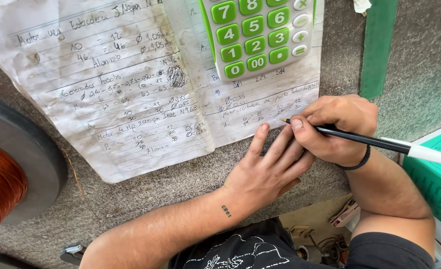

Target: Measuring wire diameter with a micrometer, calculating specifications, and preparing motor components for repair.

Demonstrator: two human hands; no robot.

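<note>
On the grey desk [180, 189], your right hand [337, 129] pinches a pencil [360, 140]; just beside that grip, your left hand [268, 169] lies flat, fingers spread, on the notebook [131, 99].

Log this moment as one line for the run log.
right hand: holds black pencil, tip on notebook | left hand: flat, on notebook's lower edge | calculator: lying on notebook

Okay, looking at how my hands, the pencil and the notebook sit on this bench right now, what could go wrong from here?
The right hand holds the pencil with its tip at the notebook page's lower edge; a stroke might run off onto the rough bench.

The left hand lies mostly on the bench, only one fingertip at the page, so the worn paper may shift or crease.

The calculator covers part of the page and may hide figures.
</note>
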